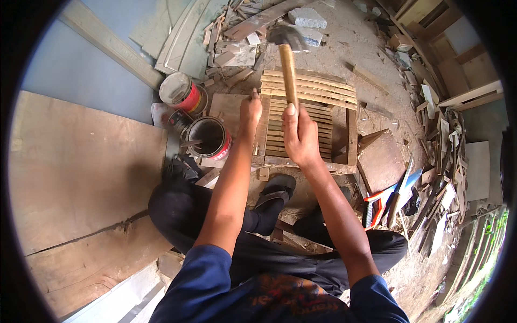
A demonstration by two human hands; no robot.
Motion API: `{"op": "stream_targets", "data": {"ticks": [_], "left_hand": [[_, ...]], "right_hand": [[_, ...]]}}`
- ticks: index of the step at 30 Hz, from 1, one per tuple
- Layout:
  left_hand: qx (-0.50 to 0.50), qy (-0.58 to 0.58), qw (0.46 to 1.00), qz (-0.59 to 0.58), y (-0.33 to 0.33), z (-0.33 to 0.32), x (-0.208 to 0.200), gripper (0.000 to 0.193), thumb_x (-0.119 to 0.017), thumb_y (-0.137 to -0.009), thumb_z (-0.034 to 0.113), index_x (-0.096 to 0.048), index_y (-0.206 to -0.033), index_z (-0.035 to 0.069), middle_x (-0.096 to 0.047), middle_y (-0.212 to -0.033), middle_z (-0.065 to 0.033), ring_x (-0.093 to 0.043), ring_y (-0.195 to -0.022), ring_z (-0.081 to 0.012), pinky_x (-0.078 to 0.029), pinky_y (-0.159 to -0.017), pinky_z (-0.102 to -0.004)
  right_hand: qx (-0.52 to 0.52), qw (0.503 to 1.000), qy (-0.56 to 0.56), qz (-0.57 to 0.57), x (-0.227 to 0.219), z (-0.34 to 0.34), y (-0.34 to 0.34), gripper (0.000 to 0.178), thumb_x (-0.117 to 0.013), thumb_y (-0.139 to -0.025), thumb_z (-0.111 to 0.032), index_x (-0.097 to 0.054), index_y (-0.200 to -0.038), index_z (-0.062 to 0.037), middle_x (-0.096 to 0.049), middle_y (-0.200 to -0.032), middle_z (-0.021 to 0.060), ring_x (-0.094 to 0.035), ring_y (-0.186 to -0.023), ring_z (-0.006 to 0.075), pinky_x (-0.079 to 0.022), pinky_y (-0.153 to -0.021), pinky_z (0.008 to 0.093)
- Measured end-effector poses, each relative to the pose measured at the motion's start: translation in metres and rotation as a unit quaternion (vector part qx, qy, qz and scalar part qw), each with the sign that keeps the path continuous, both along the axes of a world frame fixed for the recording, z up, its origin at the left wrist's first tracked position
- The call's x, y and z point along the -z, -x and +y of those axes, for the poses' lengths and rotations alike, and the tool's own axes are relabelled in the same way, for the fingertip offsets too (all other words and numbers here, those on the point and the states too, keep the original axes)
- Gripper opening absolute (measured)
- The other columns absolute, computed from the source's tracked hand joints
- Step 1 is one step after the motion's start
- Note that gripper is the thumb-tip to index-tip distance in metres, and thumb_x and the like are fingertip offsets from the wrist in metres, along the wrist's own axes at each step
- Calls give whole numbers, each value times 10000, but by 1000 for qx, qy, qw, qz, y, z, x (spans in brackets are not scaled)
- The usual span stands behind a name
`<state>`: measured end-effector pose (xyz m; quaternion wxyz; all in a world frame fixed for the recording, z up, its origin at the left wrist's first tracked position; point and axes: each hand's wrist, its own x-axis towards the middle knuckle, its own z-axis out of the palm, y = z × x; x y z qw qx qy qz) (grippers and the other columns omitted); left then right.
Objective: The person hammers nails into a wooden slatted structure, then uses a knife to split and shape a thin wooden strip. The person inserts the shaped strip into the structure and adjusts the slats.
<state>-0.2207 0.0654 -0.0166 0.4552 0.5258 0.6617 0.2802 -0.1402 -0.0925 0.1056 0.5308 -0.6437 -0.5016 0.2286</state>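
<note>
My right hand [301, 137] is wrapped round the wooden handle of a hammer [289, 75], thumb along the handle. The hammer is raised, and its dark head is blurred by motion at the far end. Below it lies a slatted wooden frame [309, 90] with thin parallel strips across it, some loosely spaced at its far side. My left hand [251, 112] is closed at the left end of the far slats, fingertips pinched close to the wood. Whatever is between those fingertips is too small to make out.
Left of the frame stand an open paint bucket [209, 137] and a lidded bucket [177, 90]. A handsaw [398, 188] with an orange-and-black handle lies at the right, beside a wooden board [381, 161]. Wood scraps [444, 161] pile up along the right. Broken concrete [308, 19] lies at the back.
</note>
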Motion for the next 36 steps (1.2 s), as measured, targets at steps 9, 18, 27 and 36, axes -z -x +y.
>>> {"op": "stream_targets", "data": {"ticks": [9, 18, 27, 36], "left_hand": [[13, -30, 999, 10, -6, -3, -7, 625, -392, -986, 513, -692, -1047, -32, -655, -1053, -303, -606, -1054, -461, -462, -912, -462], [35, -232, 972, 27, -2, -7, -2, 387, -505, -979, 333, -691, -988, -7, -684, -946, -247, -623, -927, -451, -483, -796, -493], [244, -415, 864, -151, -93, -99, -113, 139, -609, -935, 105, -684, -998, 6, -704, -958, -127, -674, -878, -263, -517, -760, -331], [546, -414, 642, -343, -201, -377, -186, 123, -588, -929, 71, -687, -977, 18, -706, -964, -93, -665, -909, -181, -502, -805, -286]], "right_hand": [[61, 966, 250, 2, 57, -30, -4, 578, -444, -1018, -473, -573, -786, 41, -555, -602, 175, -570, -566, 286, -438, -567, 435], [171, 966, 162, 109, 46, -90, -39, 542, -477, -1003, -493, -541, -770, -8, -471, -574, 28, -466, -536, 110, -395, -498, 318], [359, 914, 102, 159, 9, -190, -97, 482, -516, -996, -425, -597, -827, 19, -515, -587, 70, -496, -567, 140, -413, -537, 350], [560, 819, -73, 101, -34, -382, -118, 300, -523, -1017, -198, -600, -1172, 47, -575, -762, 26, -527, -715, 79, -448, -632, 259]]}}
